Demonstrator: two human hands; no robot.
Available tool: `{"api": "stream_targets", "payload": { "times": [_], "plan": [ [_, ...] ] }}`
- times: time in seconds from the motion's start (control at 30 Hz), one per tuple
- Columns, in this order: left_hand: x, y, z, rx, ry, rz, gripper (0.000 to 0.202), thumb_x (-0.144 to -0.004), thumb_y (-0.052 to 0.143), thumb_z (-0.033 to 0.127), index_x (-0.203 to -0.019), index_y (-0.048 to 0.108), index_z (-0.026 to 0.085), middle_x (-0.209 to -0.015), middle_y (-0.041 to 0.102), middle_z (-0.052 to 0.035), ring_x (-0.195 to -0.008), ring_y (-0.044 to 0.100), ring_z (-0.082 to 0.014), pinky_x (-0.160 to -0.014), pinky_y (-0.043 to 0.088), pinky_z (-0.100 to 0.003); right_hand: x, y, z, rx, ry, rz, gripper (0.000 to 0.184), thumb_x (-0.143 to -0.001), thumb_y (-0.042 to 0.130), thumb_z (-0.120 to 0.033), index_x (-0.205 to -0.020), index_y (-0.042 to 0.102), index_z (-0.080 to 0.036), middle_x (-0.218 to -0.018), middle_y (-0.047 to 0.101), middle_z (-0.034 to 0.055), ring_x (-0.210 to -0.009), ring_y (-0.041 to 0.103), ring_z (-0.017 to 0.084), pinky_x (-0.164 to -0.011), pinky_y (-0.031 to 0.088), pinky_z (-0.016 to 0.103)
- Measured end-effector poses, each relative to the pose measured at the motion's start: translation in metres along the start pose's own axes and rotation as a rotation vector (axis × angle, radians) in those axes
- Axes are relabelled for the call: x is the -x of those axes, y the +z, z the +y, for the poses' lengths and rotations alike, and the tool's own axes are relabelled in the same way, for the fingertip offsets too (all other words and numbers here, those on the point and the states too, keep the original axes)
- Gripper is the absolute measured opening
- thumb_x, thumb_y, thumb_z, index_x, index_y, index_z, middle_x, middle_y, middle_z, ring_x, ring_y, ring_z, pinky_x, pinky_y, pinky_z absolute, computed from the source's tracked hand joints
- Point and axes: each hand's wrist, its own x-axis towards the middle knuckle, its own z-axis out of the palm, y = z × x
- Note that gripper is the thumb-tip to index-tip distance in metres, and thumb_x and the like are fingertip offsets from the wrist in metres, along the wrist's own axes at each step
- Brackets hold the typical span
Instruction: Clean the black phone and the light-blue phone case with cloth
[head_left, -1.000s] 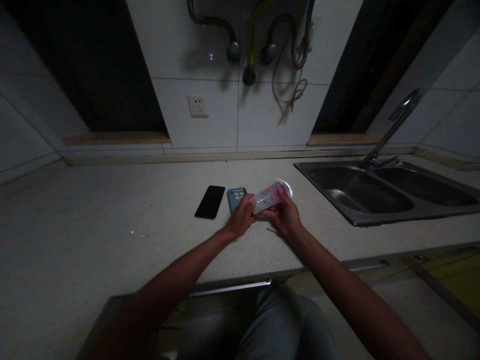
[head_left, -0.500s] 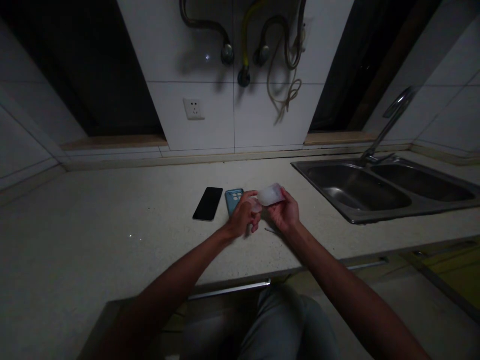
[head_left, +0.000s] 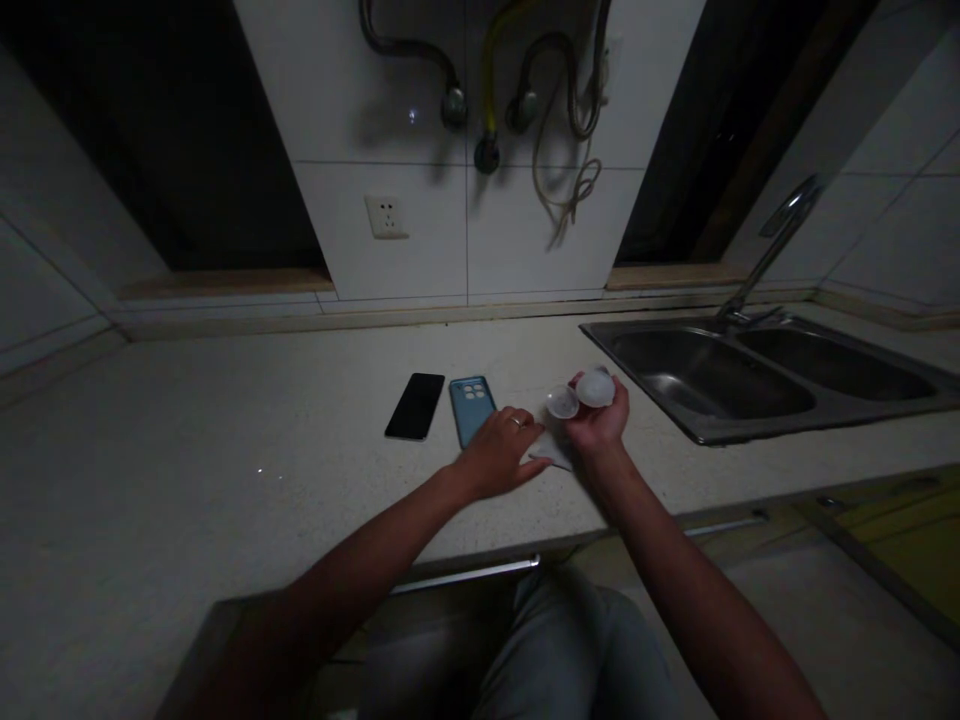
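My right hand [head_left: 596,425] is raised a little above the counter and closed round a crumpled, clear plastic wrapper [head_left: 585,393]. My left hand [head_left: 501,452] lies flat on the countertop [head_left: 225,420] with its fingers stretched out, a ring on one finger, its fingertips by a thin flat piece [head_left: 553,452] that I cannot make out. Just left of that hand lies a blue phone case [head_left: 470,407], back side up. A black phone [head_left: 415,405] lies face up beside the case.
A steel double sink [head_left: 757,378] with a tap [head_left: 772,245] is set in the counter at the right. A wall socket [head_left: 386,215] and hanging hoses [head_left: 525,90] are on the tiled wall behind. My knees show below the counter edge.
The wrapper, held between both hands before, is now crumpled in my right hand alone. My left hand has let go and dropped flat onto the counter.
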Motion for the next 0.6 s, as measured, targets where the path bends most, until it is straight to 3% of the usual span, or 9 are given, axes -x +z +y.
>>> {"api": "stream_targets", "payload": {
  "times": [0.1,0.2,0.4,0.6],
  "plan": [
    [-0.001,0.008,0.002,-0.104,0.036,-0.072,0.034,-0.09,0.059,0.046,-0.101,0.068,0.015,-0.11,0.061,-0.0125,-0.104,0.051,-0.0277,-0.086,0.042,-0.042,0.006,0.006,-0.001,-0.019,0.054,0.017,0.025,-0.087,0.045,-0.038,-0.08,0.06,-0.019,-0.061,0.062,-0.0011,-0.052,0.059,0.011,-0.048,0.05,0.021],
    [-0.003,0.01,0.001,-0.071,0.06,-0.059,0.024,-0.091,0.059,0.037,-0.093,0.07,0.016,-0.107,0.063,-0.01,-0.102,0.052,-0.0251,-0.086,0.041,-0.039,0.01,0.009,-0.002,-0.025,0.157,-0.011,0.032,-0.087,0.042,-0.042,-0.079,0.058,-0.016,-0.059,0.06,0.0004,-0.048,0.055,0.01,-0.044,0.047,0.019],
    [-0.005,0.006,-0.008,0.2,-0.029,0.102,0.013,-0.087,0.065,0.027,-0.093,0.073,0.018,-0.1,0.067,-0.0076,-0.1,0.056,-0.0214,-0.091,0.043,-0.035,0.003,0.0,-0.003,0.001,0.159,-0.07,0.027,-0.081,0.052,-0.043,-0.079,0.058,-0.017,-0.061,0.061,-0.0002,-0.05,0.057,0.01,-0.046,0.048,0.019],
    [-0.007,-0.004,-0.005,0.514,-0.221,0.11,0.014,-0.085,0.062,0.017,-0.091,0.075,0.019,-0.097,0.072,-0.0068,-0.094,0.064,-0.0192,-0.09,0.047,-0.033,0.002,-0.001,-0.001,0.05,0.141,-0.072,0.028,-0.082,0.052,-0.046,-0.078,0.058,-0.018,-0.059,0.06,-0.0013,-0.049,0.057,0.011,-0.045,0.048,0.02]
  ]
}}
